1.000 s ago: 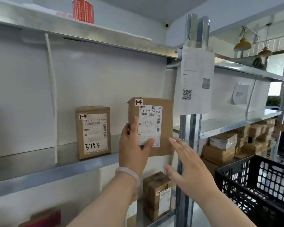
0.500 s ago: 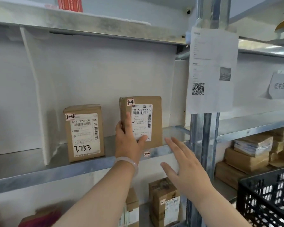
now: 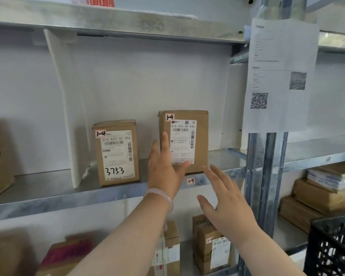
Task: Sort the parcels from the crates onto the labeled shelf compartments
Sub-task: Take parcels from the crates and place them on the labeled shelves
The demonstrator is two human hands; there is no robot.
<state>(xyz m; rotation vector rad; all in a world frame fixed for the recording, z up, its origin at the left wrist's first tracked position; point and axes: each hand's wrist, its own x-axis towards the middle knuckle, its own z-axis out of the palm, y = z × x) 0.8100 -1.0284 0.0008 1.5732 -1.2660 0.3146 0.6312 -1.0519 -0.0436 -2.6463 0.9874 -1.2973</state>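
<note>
A brown parcel [image 3: 199, 140] with a white label and a "1-4" sticker stands upright on the metal shelf [image 3: 68, 198], above the "1-4" tag [image 3: 190, 181] on the shelf edge. My left hand [image 3: 163, 168] rests against its front left side with straight fingers and the thumb under the label. Just below and to the right, my right hand [image 3: 225, 200] hovers with fingers spread, touching nothing. A second "1-4" parcel [image 3: 118, 154], marked 3753, stands to the left in the same compartment.
A white divider [image 3: 66, 108] bounds the compartment on the left, a steel post [image 3: 265, 176] with a paper notice [image 3: 279, 76] on the right. More parcels [image 3: 211, 246] sit on the lower shelf. A black crate [image 3: 331, 246] is at the bottom right.
The parcel went from held in the air to standing on the shelf. My left hand's grip has loosened to flat fingers against it. The view shifted left and closer.
</note>
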